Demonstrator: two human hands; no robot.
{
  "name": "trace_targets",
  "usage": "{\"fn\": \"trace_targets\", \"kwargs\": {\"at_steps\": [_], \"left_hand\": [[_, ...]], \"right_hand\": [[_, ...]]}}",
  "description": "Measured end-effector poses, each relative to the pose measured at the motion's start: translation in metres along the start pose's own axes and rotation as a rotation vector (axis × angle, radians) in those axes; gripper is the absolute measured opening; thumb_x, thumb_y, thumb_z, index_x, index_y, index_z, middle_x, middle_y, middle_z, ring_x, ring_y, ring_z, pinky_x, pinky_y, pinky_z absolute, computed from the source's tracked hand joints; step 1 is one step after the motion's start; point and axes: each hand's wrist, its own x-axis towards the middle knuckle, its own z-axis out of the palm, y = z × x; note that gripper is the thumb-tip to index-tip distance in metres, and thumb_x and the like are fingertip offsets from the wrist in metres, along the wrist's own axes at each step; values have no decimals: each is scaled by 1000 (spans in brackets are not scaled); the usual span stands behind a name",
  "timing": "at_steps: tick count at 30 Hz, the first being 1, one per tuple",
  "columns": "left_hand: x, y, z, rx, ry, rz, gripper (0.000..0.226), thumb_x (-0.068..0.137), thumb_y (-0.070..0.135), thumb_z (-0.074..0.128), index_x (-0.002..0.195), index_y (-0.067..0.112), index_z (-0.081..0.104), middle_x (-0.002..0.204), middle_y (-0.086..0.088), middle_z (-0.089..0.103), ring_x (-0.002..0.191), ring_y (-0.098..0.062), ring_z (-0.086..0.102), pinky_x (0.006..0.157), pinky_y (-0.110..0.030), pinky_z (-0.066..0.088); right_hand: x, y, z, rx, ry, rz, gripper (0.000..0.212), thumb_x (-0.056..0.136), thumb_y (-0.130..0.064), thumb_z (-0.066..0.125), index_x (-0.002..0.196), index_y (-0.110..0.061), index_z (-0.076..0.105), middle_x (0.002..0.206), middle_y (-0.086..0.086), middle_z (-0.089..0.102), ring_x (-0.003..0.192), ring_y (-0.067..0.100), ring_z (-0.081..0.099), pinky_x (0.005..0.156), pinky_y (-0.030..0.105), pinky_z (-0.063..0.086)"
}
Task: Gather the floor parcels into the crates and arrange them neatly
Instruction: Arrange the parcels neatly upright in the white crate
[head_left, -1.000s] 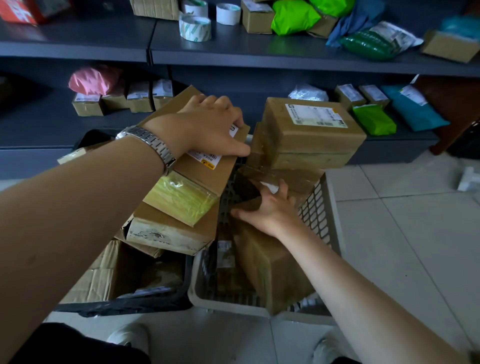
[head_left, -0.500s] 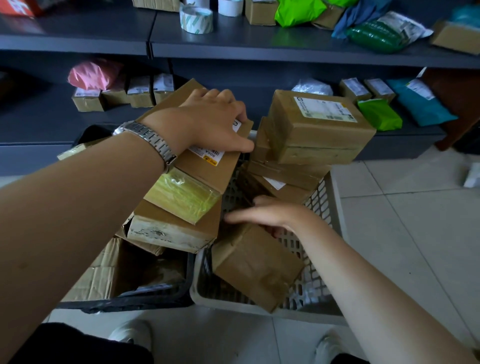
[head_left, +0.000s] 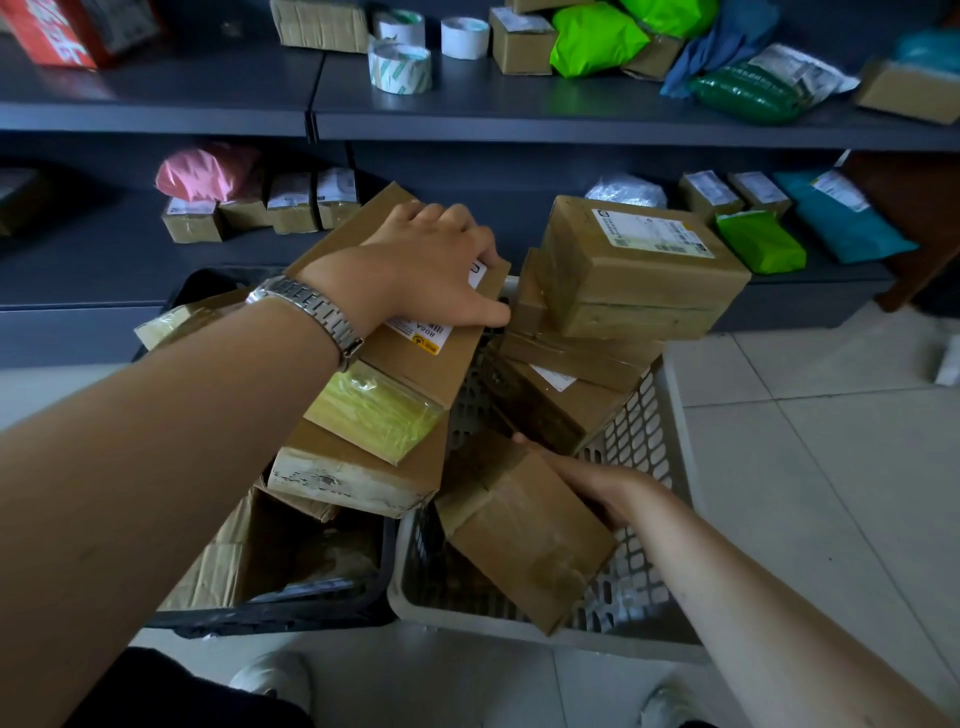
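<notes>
- Left grip (head_left: 421, 270), wristwatch (head_left: 306, 312) behind it, lies on a flat cardboard parcel (head_left: 415, 364) with a white-and-yellow label, fingers bent over its far edge; the parcel tops a leaning pile above the black crate (head_left: 291, 616)
- Right grip (head_left: 597, 486) clasps a brown taped parcel (head_left: 519, 530); creased, tilted, low corner inside the pale perforated crate (head_left: 639, 452)
- Stacked boxes (head_left: 639, 270) fill that crate's far end

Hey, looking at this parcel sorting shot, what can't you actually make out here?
All in the head view:
Right hand: grip hidden behind the tilted parcel in the white crate.
Black crate: contents dark, covered by the worn box.
Flat parcel: label partly under the left hand.
Top box: label print too small.
White object on the floor: cut off by the right edge.
</notes>
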Motion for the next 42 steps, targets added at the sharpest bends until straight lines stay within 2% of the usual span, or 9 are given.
{"fn": "trace_targets", "kwargs": {"at_steps": [3,9,17,20,23,30,36,40,42], "left_hand": [[0,0,0,-6,5,3,67,78,67,52,135,34,45,141,-2,39,134,-25,33,113,-41,17],[0,-2,-1,-3,16,12,67,79,67,52,135,32,45,141,-3,38,134,-26,32,113,-42,17],[0,0,-2,2,-20,3,81,65,74,41,135,33,45,142,-3,37,134,-26,32,113,-42,17],[-1,0,-4,0,-25,2,84,62,73,38,135,33,45,142,-3,37,134,-26,33,112,-42,17],[-1,-4,-4,-2,-15,4,81,64,74,40,134,33,46,141,-3,38,133,-26,33,112,-42,18],[2,-1,-2,2,-20,7,71,74,72,49,134,32,46,140,-2,39,132,-27,34,112,-42,19],[-4,-14,-11,-310,93,-11,23,88,34,51,107,38,64,128,0,49,121,-21,46,108,-38,34],[-6,-30,-20,-156,152,-234,28,86,40,58,114,43,57,135,-6,41,131,-33,35,116,-51,20],[-18,-35,-20,-151,82,-441,73,78,64,63,139,32,38,144,-10,30,134,-38,32,111,-53,22]], "right_hand": [[3,-5,1,24,34,-30,116,40,-86,77,134,-20,58,129,13,63,117,31,61,100,41,49],[7,21,7,413,-73,-133,36,89,-44,64,104,-12,70,84,10,77,75,22,71,72,29,56],[22,27,1,590,-66,-235,53,80,-45,71,118,-7,67,98,15,74,76,26,72,70,34,56],[29,21,-2,666,-42,-328,38,92,-36,57,112,-4,65,87,14,74,69,24,71,63,32,58],[40,27,-5,749,-6,-446,37,93,-36,56,115,-7,67,102,18,73,89,33,71,79,44,58],[63,46,48,244,175,-304,71,82,-64,67,141,-33,45,133,-2,61,122,25,59,101,46,48],[41,54,49,195,22,-140,48,84,-68,57,113,-30,62,106,-2,71,102,19,64,99,42,46],[11,23,41,-158,394,-382,33,91,-53,60,113,-29,59,101,-5,71,85,10,65,83,32,55],[-19,-14,43,-84,586,-637,15,100,-37,53,107,-24,56,88,-3,67,78,16,65,68,28,52]]}}
